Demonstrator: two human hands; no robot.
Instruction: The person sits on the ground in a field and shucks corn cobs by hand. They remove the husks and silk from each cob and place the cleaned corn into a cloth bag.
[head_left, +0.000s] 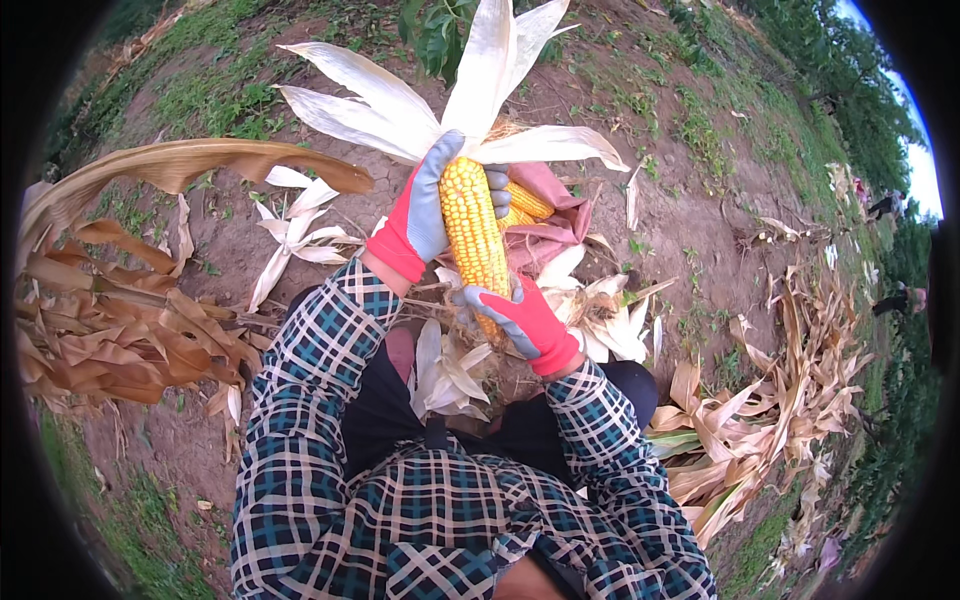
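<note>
Before me a ripe ear of yellow corn is held up between both hands. Its pale dry husk is peeled back and fans out at the far end. My left hand, in a grey and red work glove, wraps the ear near the husk, fingers coming round its right side. My right hand, gloved alike, grips the near end of the ear, where fine silk hangs. Beyond my hands more husked ears lie in a reddish sack, partly hidden by the held ear.
Loose husks lie left of the sack, others between my knees. Dry cornstalks are heaped at left, more at right. A green leafy plant stands ahead. At far right, small figures, apparently people, show near trees.
</note>
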